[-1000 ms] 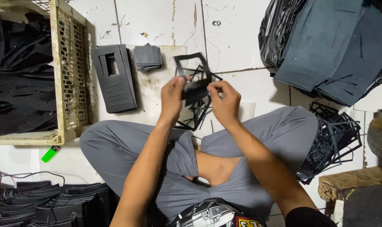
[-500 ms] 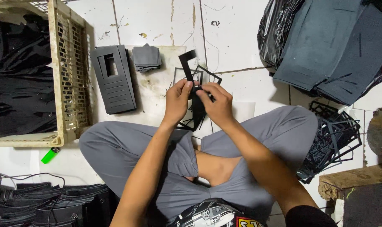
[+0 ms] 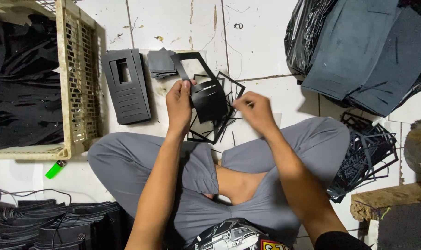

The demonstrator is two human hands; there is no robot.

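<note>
Even, fairly bright light from overhead falls on the white tiled floor (image 3: 261,41), which reads slightly washed out. Shadows are soft and short, pooling beside the beige crate (image 3: 81,83) and under the legs. The black plastic bag (image 3: 303,41) shows small glints. The right hand (image 3: 256,111) is motion-blurred; the left hand (image 3: 179,103) stays sharper. Dark stacks lose detail in the corners.

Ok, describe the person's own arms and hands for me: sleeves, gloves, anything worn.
Both forearms are bare, with no sleeves over them. The left hand and the right hand wear no gloves, and no ring, watch or band shows on either. A dark edge at the bottom of the picture by the right arm may be a sleeve; I cannot tell.
</note>
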